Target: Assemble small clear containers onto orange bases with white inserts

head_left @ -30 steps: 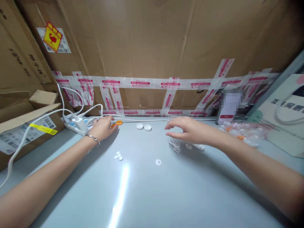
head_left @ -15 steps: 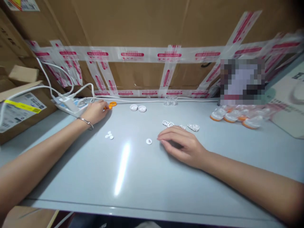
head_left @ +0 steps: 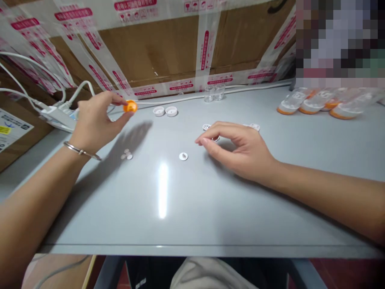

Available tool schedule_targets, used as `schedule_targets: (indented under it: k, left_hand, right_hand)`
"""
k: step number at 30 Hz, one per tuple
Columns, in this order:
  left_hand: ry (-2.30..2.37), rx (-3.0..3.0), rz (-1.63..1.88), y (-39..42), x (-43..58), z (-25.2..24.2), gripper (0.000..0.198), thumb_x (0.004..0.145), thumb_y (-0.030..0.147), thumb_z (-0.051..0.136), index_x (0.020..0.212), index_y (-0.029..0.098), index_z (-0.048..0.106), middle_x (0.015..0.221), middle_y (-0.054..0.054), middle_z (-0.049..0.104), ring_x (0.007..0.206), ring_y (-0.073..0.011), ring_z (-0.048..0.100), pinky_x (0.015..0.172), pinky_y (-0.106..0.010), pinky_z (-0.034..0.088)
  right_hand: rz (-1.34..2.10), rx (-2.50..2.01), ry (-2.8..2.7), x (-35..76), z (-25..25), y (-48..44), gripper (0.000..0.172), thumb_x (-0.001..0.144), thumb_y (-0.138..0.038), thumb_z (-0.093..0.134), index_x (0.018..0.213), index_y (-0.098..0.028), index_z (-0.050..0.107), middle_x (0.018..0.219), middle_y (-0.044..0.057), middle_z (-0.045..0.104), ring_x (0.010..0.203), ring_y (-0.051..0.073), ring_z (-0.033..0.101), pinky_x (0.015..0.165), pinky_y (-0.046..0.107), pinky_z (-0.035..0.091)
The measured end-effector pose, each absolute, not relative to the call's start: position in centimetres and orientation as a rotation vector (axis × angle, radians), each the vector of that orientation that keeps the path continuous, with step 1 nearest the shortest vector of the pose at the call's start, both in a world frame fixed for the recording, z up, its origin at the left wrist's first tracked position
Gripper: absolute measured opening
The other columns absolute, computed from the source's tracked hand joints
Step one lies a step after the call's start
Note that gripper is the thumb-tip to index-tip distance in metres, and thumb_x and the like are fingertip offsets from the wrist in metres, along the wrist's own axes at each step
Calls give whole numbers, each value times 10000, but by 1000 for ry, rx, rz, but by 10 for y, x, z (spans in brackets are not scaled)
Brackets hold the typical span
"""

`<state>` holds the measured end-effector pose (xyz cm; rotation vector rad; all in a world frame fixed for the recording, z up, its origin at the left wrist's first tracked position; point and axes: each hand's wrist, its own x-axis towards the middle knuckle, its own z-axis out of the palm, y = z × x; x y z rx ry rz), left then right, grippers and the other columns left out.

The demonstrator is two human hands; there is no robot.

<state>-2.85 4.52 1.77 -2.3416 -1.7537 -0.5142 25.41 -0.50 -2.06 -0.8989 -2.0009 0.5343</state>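
Note:
My left hand (head_left: 96, 120) is raised above the grey table (head_left: 192, 208) and pinches a small orange cap (head_left: 130, 106) between thumb and fingers. My right hand (head_left: 237, 146) rests on the table with curled fingers, its fingertips on small white perforated plastic pieces (head_left: 254, 127). A single white disc (head_left: 183, 156) lies just left of it. A little cluster of tiny white discs (head_left: 126, 154) sits below my left hand. Two white caps (head_left: 165, 111) lie further back.
Two small clear vials (head_left: 213, 93) stand by the taped cardboard wall (head_left: 168, 52). Clear containers with orange bases (head_left: 319, 105) lie at the right. A white power strip with cables (head_left: 57, 116) sits at the left. The table's front edge is near me.
My left hand has lifted the orange cap off the table and brought it up. My right hand came back from the far side and settled on the white pieces. The view tilted down.

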Motion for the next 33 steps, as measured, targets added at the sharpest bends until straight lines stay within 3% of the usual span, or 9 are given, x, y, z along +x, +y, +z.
schedule_targets:
  k: [3, 7, 11, 14, 18, 20, 25, 33]
  left_hand:
    - [-1343, -2755, -711, 25, -8, 15, 349, 816, 377, 552, 1087, 160, 523, 1076, -42, 603, 962, -156, 551, 813, -247, 414]
    - [-1030, -3106, -691, 8, 17, 2, 301, 821, 343, 549, 1075, 183, 576, 1012, -46, 636, 921, -154, 581, 819, -259, 444]
    - [-984, -3167, -739, 3, 28, -8, 258, 839, 345, 530, 1028, 186, 606, 994, -60, 634, 914, -162, 584, 834, -273, 450]
    - [-990, -3191, -675, 4, 29, -8, 335, 802, 365, 583, 1080, 176, 589, 1028, -72, 628, 949, -173, 577, 860, -281, 439]
    - [-1262, -2964, -783, 14, 11, 12, 320, 824, 380, 536, 1078, 192, 586, 1119, -55, 608, 1045, -182, 542, 921, -288, 398]
    - [-1481, -2853, -664, 24, -13, 27, 277, 828, 405, 506, 1003, 221, 617, 1064, -18, 634, 972, -171, 569, 863, -270, 419]
    - [-1884, -2983, 331, 44, -84, 51, 254, 702, 413, 591, 881, 246, 659, 865, 16, 683, 810, -166, 606, 719, -217, 445]
    - [-2014, -2919, 582, 44, -100, 47, 174, 657, 334, 585, 772, 222, 650, 794, -8, 688, 773, -176, 620, 689, -227, 447]
  right_hand:
    - [501, -943, -1985, 251, -21, -4, 126, 821, -203, 524, 793, -202, 647, 804, 3, 663, 761, 132, 606, 741, 265, 465]
    - [456, -893, -2014, 248, -22, 0, 135, 820, -204, 521, 811, -175, 653, 805, 9, 663, 751, 122, 594, 738, 253, 454]
    - [454, -846, -2049, 247, -23, 2, 138, 819, -201, 517, 821, -170, 651, 792, 14, 653, 738, 121, 583, 725, 253, 451]
    - [466, -813, -2085, 248, -23, 1, 133, 817, -192, 518, 821, -166, 648, 784, 22, 645, 729, 120, 578, 715, 251, 451]
    - [474, -817, -2107, 251, -22, -2, 147, 827, -191, 499, 839, -168, 644, 810, 37, 643, 750, 127, 582, 725, 261, 455]
    - [473, -800, -2123, 252, -21, -3, 146, 825, -198, 499, 847, -174, 642, 827, 45, 647, 763, 138, 586, 724, 273, 460]
    - [491, -659, -2254, 251, -22, -7, 162, 814, -190, 512, 926, -199, 628, 895, 52, 652, 837, 161, 589, 766, 295, 460]
    - [538, -636, -2347, 247, -22, -11, 261, 812, -207, 528, 1059, -249, 602, 972, 42, 648, 896, 162, 589, 805, 299, 462]
